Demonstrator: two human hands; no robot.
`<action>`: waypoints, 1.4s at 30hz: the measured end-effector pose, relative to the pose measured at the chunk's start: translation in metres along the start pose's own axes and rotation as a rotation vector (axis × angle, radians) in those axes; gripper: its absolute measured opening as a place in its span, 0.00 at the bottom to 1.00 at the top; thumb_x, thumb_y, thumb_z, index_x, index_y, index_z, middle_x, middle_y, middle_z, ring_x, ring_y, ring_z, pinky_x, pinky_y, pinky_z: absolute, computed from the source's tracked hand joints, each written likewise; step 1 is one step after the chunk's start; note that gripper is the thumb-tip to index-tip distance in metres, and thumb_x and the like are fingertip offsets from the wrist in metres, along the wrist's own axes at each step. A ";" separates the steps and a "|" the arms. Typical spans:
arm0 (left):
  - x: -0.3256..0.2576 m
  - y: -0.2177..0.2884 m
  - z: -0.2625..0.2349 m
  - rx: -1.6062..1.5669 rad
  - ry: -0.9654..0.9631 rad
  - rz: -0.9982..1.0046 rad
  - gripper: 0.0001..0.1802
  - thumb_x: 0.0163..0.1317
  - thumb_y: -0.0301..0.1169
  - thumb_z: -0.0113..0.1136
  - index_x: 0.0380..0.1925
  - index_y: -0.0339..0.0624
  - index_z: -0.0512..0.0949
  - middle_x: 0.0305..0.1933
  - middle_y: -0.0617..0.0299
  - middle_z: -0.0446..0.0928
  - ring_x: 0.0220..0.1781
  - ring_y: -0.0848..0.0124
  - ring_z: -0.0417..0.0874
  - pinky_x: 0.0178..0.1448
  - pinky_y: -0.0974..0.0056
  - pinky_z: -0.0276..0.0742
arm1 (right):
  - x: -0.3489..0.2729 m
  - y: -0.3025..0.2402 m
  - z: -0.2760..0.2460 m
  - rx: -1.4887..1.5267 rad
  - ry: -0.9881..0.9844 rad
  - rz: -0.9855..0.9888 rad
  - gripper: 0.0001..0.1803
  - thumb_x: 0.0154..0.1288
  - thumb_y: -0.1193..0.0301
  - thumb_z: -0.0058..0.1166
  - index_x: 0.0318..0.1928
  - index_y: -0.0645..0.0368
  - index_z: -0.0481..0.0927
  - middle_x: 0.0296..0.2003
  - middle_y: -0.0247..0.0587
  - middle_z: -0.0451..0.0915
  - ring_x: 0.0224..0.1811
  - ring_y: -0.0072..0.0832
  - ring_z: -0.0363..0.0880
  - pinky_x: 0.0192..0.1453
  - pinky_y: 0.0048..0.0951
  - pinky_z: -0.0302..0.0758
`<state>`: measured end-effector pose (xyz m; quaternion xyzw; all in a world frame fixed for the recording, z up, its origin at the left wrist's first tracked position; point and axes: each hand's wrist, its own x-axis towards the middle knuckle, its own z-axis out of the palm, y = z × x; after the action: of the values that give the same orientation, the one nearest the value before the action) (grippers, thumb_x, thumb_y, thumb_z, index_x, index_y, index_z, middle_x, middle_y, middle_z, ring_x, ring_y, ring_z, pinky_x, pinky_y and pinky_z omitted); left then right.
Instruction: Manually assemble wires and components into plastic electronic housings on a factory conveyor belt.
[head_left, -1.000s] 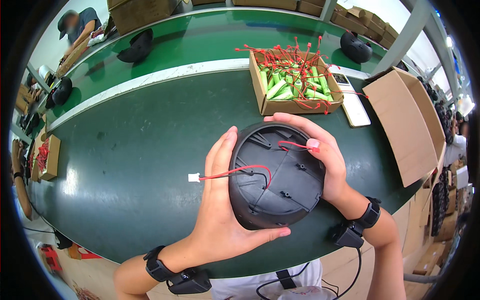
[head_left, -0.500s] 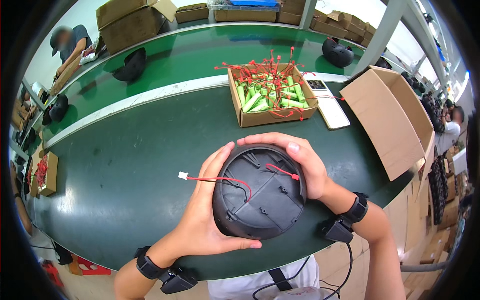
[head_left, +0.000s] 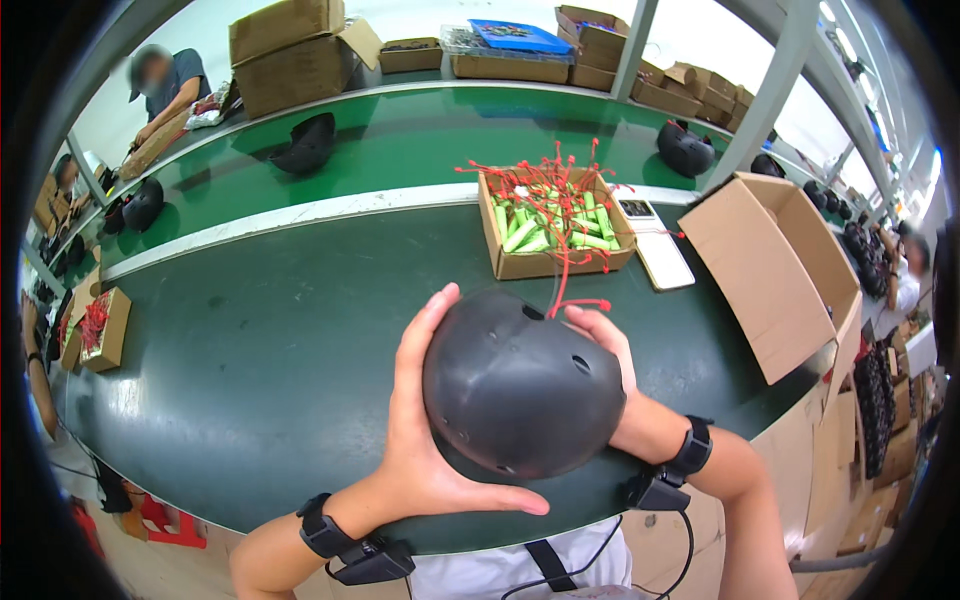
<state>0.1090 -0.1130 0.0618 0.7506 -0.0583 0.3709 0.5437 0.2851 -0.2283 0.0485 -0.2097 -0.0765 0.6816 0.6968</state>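
Between my two hands, over the near part of the green table, is a black domed plastic shell (head_left: 520, 385) with its smooth rounded side facing up. A few small slots and holes show in it. My left hand (head_left: 415, 450) clasps its left side, fingers along the far left and thumb stretched along the near edge. My right hand (head_left: 637, 415) grips the right side, its fingers partly hidden behind the shell. Red-tipped wires (head_left: 580, 304) stick out beyond the shell's far edge. The hollow inside faces away and is hidden.
Beyond the shell stands a cardboard box of green cylindrical cells with red wires (head_left: 508, 262). A white handheld device (head_left: 663, 255) lies beside it, near a large open carton (head_left: 760, 290). Black shells (head_left: 685, 150) sit on the green conveyor (head_left: 430, 130). A small box (head_left: 112, 335) stands far left.
The shell has been turned over: its ribbed inside with two wire leads faced up before, and now the smooth outside does. Both hands still hold it; the view has shifted slightly.
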 end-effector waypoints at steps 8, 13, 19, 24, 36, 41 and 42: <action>0.000 -0.003 -0.010 0.111 0.089 -0.016 0.71 0.29 0.51 0.83 0.69 0.34 0.49 0.68 0.42 0.59 0.66 0.51 0.70 0.68 0.53 0.66 | -0.003 0.005 0.025 -0.375 0.183 -0.096 0.41 0.65 0.42 0.42 0.67 0.59 0.62 0.63 0.46 0.68 0.63 0.36 0.70 0.66 0.38 0.67; 0.008 0.002 -0.020 -0.380 0.143 -0.260 0.61 0.43 0.44 0.78 0.70 0.34 0.48 0.66 0.47 0.62 0.68 0.60 0.65 0.71 0.58 0.58 | -0.002 -0.029 0.032 -1.022 -0.228 -0.192 0.77 0.28 0.38 0.75 0.72 0.67 0.47 0.71 0.47 0.52 0.73 0.36 0.54 0.74 0.38 0.52; 0.001 -0.027 -0.029 -0.221 -0.043 -0.189 0.62 0.42 0.45 0.78 0.71 0.38 0.48 0.68 0.45 0.62 0.71 0.56 0.63 0.73 0.57 0.56 | 0.001 -0.039 0.052 -1.368 -0.297 -0.142 0.74 0.25 0.60 0.84 0.73 0.60 0.48 0.66 0.44 0.62 0.67 0.32 0.64 0.72 0.34 0.57; 0.007 -0.039 -0.030 -0.531 0.286 -0.179 0.57 0.49 0.48 0.73 0.71 0.42 0.47 0.70 0.48 0.54 0.73 0.56 0.58 0.71 0.52 0.58 | 0.029 -0.058 0.090 -1.511 -0.164 -0.237 0.67 0.28 0.62 0.82 0.70 0.62 0.55 0.59 0.46 0.71 0.61 0.33 0.71 0.63 0.36 0.68; -0.001 -0.065 -0.021 -0.175 0.425 -0.489 0.16 0.66 0.30 0.56 0.18 0.40 0.70 0.14 0.76 0.62 0.20 0.88 0.58 0.22 0.73 0.51 | 0.280 -0.167 0.156 -2.470 0.572 -0.258 0.56 0.23 0.38 0.73 0.49 0.73 0.80 0.51 0.57 0.79 0.54 0.43 0.79 0.56 0.36 0.76; -0.005 -0.059 -0.024 -0.115 0.366 -0.467 0.16 0.66 0.28 0.56 0.18 0.39 0.69 0.14 0.76 0.62 0.18 0.87 0.57 0.22 0.73 0.50 | 0.309 -0.169 0.113 -2.327 0.899 -0.133 0.53 0.26 0.46 0.77 0.56 0.63 0.77 0.56 0.48 0.78 0.57 0.46 0.78 0.60 0.51 0.72; -0.004 -0.058 -0.023 -0.104 0.337 -0.471 0.16 0.66 0.28 0.55 0.18 0.40 0.70 0.16 0.76 0.64 0.19 0.88 0.57 0.22 0.74 0.50 | 0.312 -0.174 0.104 -2.298 0.936 -0.119 0.52 0.27 0.46 0.77 0.56 0.62 0.77 0.56 0.48 0.77 0.57 0.47 0.77 0.60 0.53 0.71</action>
<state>0.1227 -0.0710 0.0174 0.6423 0.1897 0.3503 0.6548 0.4224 0.1010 0.1546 -0.9174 -0.3825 0.0468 0.0997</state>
